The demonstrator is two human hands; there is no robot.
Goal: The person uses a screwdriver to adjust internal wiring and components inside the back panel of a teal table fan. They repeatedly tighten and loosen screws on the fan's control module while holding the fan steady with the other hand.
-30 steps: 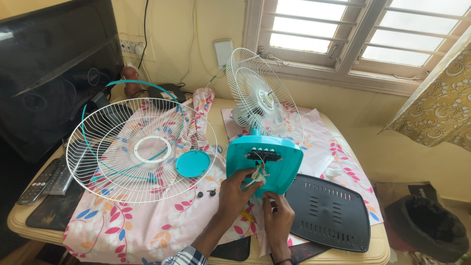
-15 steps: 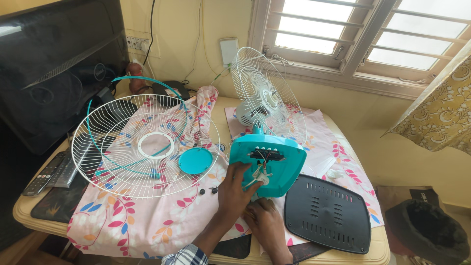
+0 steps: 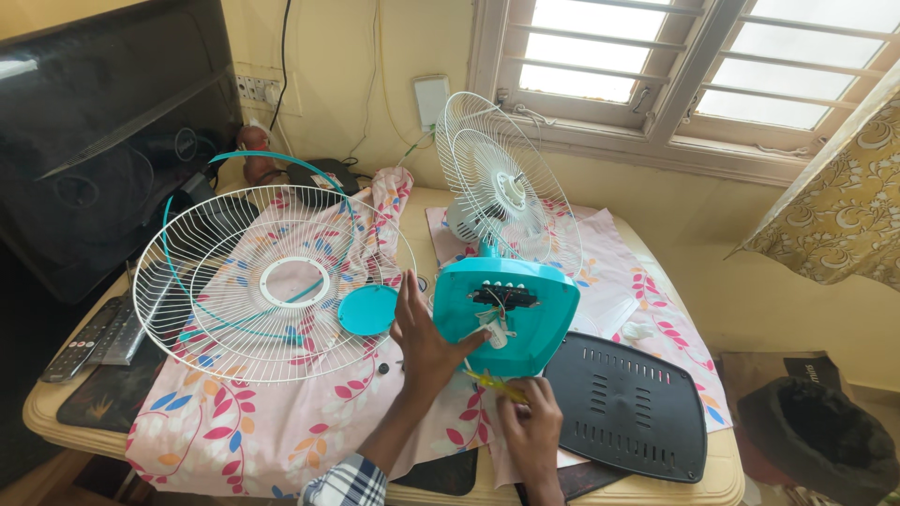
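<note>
**Inspector:** Start with the hands.

**Onlooker:** The right hand (image 3: 531,424) is pinched round a yellow-handled screwdriver (image 3: 494,383) whose tip angles up into the open underside of the teal fan base (image 3: 511,323). The left hand (image 3: 424,337) lies spread against that base's near-left edge — bracing it, I'd judge, since the fan is tipped back to expose its wiring.

**Inspector:** And around the grip?

**Onlooker:** Just right of the right hand lies the black base plate (image 3: 626,406), slotted, evidently off the base. Beyond the base stands the rear wire guard (image 3: 506,192). Left of the left hand sit a teal round cap (image 3: 367,310) and the detached front guard (image 3: 272,281), on a floral cloth (image 3: 281,417). No packages — labels too small to tell.
</note>
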